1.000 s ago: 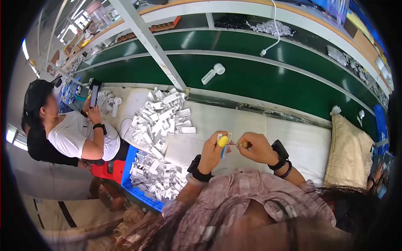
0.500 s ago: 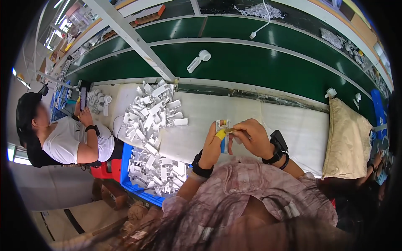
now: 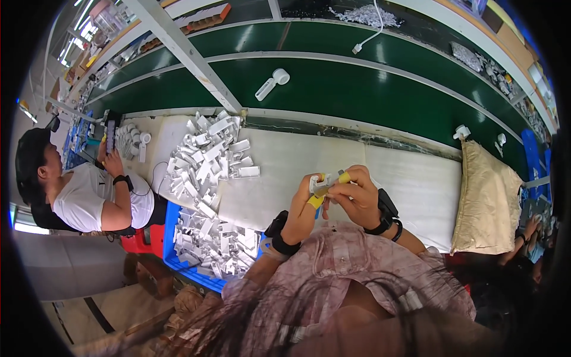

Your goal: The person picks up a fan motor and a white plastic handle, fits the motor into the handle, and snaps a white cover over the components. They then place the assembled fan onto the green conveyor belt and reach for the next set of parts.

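Observation:
In front of my chest my left hand (image 3: 301, 215) is closed around a small white plastic housing (image 3: 317, 180), its hollow side partly showing. Yellow covering wraps a finger of that hand. My right hand (image 3: 358, 199) pinches a thin, flat, blade-like piece (image 3: 323, 190) against the housing; its exact kind is too small to tell. Yellow also shows at a right fingertip. Left of my hands, a pile of white plastic housings (image 3: 205, 156) lies on the pale worktop (image 3: 285, 160).
A blue crate (image 3: 172, 253) full of similar housings stands below the pile. A white handheld fan (image 3: 272, 84) lies on the green surface (image 3: 333, 89) beyond. A beige sack (image 3: 485, 199) is at the right. At the left a co-worker (image 3: 98, 193) handles something dark.
My hands have turned the housing, and the right fingers have risen with the thin piece across it. The blue patch below the housing no longer shows. The whole view has shifted slightly.

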{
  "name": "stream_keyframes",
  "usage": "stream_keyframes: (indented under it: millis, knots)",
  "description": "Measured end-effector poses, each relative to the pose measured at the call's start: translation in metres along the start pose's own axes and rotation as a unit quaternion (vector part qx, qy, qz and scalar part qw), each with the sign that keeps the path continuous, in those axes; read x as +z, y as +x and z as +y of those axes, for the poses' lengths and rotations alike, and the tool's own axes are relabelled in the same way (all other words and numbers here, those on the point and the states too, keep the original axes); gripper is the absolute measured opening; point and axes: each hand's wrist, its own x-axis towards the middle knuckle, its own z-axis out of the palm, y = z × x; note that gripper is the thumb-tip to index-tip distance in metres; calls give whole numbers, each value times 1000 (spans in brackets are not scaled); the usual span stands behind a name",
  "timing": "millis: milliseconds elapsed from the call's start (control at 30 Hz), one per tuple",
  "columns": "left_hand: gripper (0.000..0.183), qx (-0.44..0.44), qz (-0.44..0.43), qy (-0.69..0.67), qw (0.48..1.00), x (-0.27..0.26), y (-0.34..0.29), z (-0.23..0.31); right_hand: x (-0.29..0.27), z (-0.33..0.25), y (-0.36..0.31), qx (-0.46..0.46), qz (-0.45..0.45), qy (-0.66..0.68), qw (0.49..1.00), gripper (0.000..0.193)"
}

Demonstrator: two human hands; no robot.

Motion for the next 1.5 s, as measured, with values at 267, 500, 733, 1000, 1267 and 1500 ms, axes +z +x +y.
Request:
stream_keyframes:
  millis: [267, 500, 733, 1000, 1267, 1500]
  knots:
    - [35, -3, 15, 35, 999, 4, -3, 0, -3, 0, -1, -4, -2, -30, 1000, 26]
    - [33, 3, 32, -38, 999, 6, -6, -3, -3, 1, 1, -21, -14, -29, 999, 25]
    - [38, 0, 10, 38, 999, 4, -7, 3, -2, 1, 1, -18, -21, -36, 999, 24]
    - [34, 18, 24, 67, 997, 3, -10, -5, -7, 1, 8, -25, -57, -32, 998, 22]
    - [36, 55, 55, 117, 990, 1, -9, -14, -9, 2, 11, -24, -78, -28, 996, 20]
    - [33, 29, 69, 102, 992, 3, -13, -14, -4, -4, 10, -22, -54, -19, 998, 20]
